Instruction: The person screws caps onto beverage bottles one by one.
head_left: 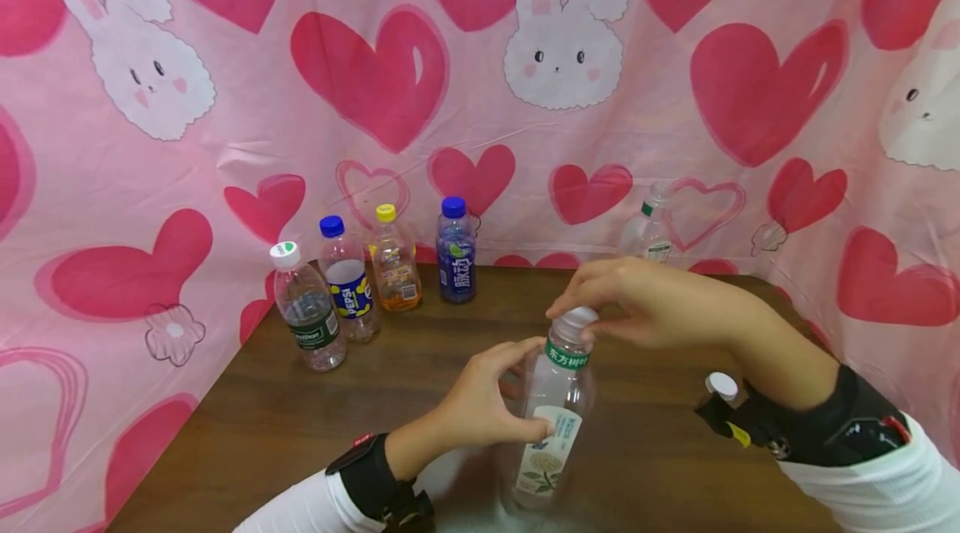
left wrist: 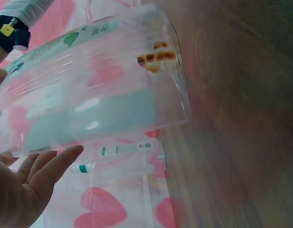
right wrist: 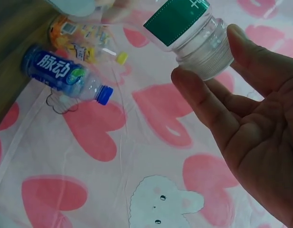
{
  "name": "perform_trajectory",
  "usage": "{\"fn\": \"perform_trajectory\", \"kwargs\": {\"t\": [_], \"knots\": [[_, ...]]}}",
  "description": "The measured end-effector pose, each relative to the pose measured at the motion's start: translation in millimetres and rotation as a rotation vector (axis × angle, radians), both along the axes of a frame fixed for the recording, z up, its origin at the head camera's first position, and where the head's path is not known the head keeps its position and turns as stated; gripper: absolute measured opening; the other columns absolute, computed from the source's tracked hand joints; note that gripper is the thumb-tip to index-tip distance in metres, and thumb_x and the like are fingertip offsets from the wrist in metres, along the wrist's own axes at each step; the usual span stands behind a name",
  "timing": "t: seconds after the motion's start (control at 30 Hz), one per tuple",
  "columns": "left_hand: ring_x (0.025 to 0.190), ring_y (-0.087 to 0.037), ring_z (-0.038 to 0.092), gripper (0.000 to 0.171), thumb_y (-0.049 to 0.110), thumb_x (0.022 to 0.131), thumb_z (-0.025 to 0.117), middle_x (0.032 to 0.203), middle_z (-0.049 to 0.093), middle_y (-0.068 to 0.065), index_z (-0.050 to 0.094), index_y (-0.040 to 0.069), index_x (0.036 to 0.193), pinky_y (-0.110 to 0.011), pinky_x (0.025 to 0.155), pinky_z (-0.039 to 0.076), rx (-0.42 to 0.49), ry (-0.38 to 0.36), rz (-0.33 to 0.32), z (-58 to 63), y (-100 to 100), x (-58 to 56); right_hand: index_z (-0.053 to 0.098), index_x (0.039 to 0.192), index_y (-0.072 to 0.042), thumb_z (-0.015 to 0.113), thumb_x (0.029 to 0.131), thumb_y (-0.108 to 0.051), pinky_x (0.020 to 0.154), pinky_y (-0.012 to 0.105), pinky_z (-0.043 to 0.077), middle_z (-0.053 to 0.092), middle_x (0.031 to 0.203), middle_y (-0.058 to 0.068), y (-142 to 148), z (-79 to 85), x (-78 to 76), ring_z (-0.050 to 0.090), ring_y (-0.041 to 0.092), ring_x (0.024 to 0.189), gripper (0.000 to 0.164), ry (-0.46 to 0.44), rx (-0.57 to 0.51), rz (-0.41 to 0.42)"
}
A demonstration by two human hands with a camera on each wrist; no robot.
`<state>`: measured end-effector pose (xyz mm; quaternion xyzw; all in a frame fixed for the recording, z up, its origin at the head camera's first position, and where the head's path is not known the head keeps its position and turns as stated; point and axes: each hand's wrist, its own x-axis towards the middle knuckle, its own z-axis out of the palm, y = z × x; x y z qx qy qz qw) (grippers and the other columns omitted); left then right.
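Note:
A clear plastic bottle (head_left: 551, 400) with a green neck band and a flower label stands slightly tilted at the table's front. My left hand (head_left: 491, 396) holds its body, thumb across the label and fingers round the far side. Above it, my right hand (head_left: 645, 304) pinches the white bottle cap (head_left: 577, 322) at the bottle's mouth. From the right wrist, thumb and forefinger sit on opposite sides of the cap (right wrist: 205, 59). Brown marks show on the bottle (left wrist: 89, 85) near its base in the left wrist view.
Several bottles stand at the back left: a green-labelled one (head_left: 311, 316), a Pepsi bottle (head_left: 349, 287), a yellow-capped one (head_left: 395, 266) and a blue-capped one (head_left: 457, 258). Another clear bottle (head_left: 654, 229) stands at the back right. A loose white cap (head_left: 722, 386) lies near my right forearm.

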<state>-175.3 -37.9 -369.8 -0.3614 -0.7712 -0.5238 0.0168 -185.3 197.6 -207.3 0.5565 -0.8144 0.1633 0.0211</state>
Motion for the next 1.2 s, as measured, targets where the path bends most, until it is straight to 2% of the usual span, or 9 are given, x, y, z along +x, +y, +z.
{"fn": "perform_trajectory", "kwargs": {"t": [0.13, 0.43, 0.57, 0.63, 0.77, 0.9, 1.0, 1.1, 1.2], "knots": [[0.09, -0.013, 0.059, 0.08, 0.021, 0.066, 0.088, 0.11, 0.062, -0.003, 0.054, 0.013, 0.138, -0.024, 0.071, 0.056, 0.01, 0.03, 0.024, -0.3, 1.5, 0.0, 0.07, 0.116, -0.012, 0.075, 0.081, 0.002, 0.081, 0.033, 0.056, 0.066, 0.108, -0.006, -1.9, -0.2, 1.6, 0.062, 0.012, 0.097, 0.038, 0.054, 0.001, -0.006], [0.092, -0.015, 0.059, 0.081, 0.022, 0.066, 0.088, 0.109, 0.06, 0.0, 0.053, 0.016, 0.139, -0.023, 0.071, 0.055, -0.006, 0.053, 0.049, 0.6, 1.2, -0.7, 0.07, 0.117, -0.012, 0.075, 0.082, 0.0, 0.081, 0.033, 0.056, 0.066, 0.106, -0.006, -2.1, -1.9, 2.2, 0.062, 0.013, 0.097, 0.038, 0.073, -0.01, -0.018], [0.095, -0.015, 0.059, 0.083, 0.023, 0.067, 0.089, 0.113, 0.059, 0.003, 0.051, 0.021, 0.14, -0.023, 0.073, 0.055, -0.007, 0.056, 0.053, 0.6, -0.2, -2.1, 0.063, 0.127, -0.008, 0.077, 0.083, -0.006, 0.079, 0.032, 0.057, 0.067, 0.112, -0.002, 1.0, -5.0, 2.4, 0.063, 0.012, 0.096, 0.046, 0.009, -0.054, -0.062], [0.097, -0.015, 0.059, 0.085, 0.024, 0.067, 0.09, 0.114, 0.059, 0.004, 0.05, 0.023, 0.141, -0.024, 0.074, 0.055, -0.007, 0.051, 0.058, 1.2, -1.7, -2.9, 0.057, 0.134, -0.007, 0.079, 0.082, -0.016, 0.079, 0.033, 0.057, 0.065, 0.118, -0.001, 6.0, -12.2, 2.3, 0.063, 0.013, 0.096, 0.057, -0.037, -0.08, -0.135], [0.098, -0.017, 0.059, 0.087, 0.024, 0.066, 0.091, 0.114, 0.058, 0.004, 0.049, 0.023, 0.142, -0.025, 0.075, 0.056, 0.005, 0.047, 0.081, 2.7, -6.4, -4.8, 0.051, 0.138, -0.005, 0.08, 0.081, -0.033, 0.082, 0.039, 0.056, 0.062, 0.125, 0.004, 20.0, -46.5, -2.6, 0.064, 0.018, 0.101, 0.07, -0.108, -0.114, -0.267], [0.099, -0.018, 0.059, 0.087, 0.024, 0.066, 0.091, 0.113, 0.058, 0.003, 0.049, 0.023, 0.142, -0.027, 0.076, 0.056, 0.012, 0.047, 0.104, 3.8, -10.9, -7.8, 0.048, 0.138, -0.001, 0.077, 0.082, -0.042, 0.086, 0.042, 0.054, 0.061, 0.128, 0.01, 27.4, -94.7, -4.9, 0.063, 0.024, 0.105, 0.075, -0.204, -0.092, -0.3], [0.1, -0.019, 0.06, 0.087, 0.025, 0.067, 0.091, 0.112, 0.058, 0.002, 0.048, 0.025, 0.142, -0.028, 0.077, 0.056, 0.011, 0.042, 0.109, 4.7, -13.0, -9.7, 0.045, 0.139, 0.0, 0.075, 0.083, -0.046, 0.088, 0.044, 0.053, 0.058, 0.13, 0.011, 28.5, -127.6, 1.0, 0.061, 0.027, 0.109, 0.078, -0.296, -0.04, -0.321], [0.1, -0.019, 0.06, 0.086, 0.027, 0.067, 0.091, 0.112, 0.058, 0.001, 0.049, 0.025, 0.142, -0.029, 0.077, 0.056, 0.015, 0.029, 0.116, 5.6, -14.1, -11.1, 0.048, 0.137, 0.0, 0.074, 0.082, -0.048, 0.094, 0.047, 0.049, 0.056, 0.133, 0.01, 27.0, -153.8, 10.7, 0.056, 0.03, 0.117, 0.077, -0.29, 0.033, -0.334], [0.099, -0.02, 0.06, 0.085, 0.027, 0.068, 0.091, 0.111, 0.058, 0.0, 0.049, 0.025, 0.142, -0.03, 0.077, 0.056, 0.02, 0.022, 0.122, 4.9, -14.6, -13.5, 0.054, 0.133, -0.003, 0.076, 0.08, -0.047, 0.094, 0.046, 0.049, 0.056, 0.13, 0.006, 24.4, -173.2, 21.8, 0.054, 0.026, 0.117, 0.072, -0.236, 0.108, -0.333]]}}
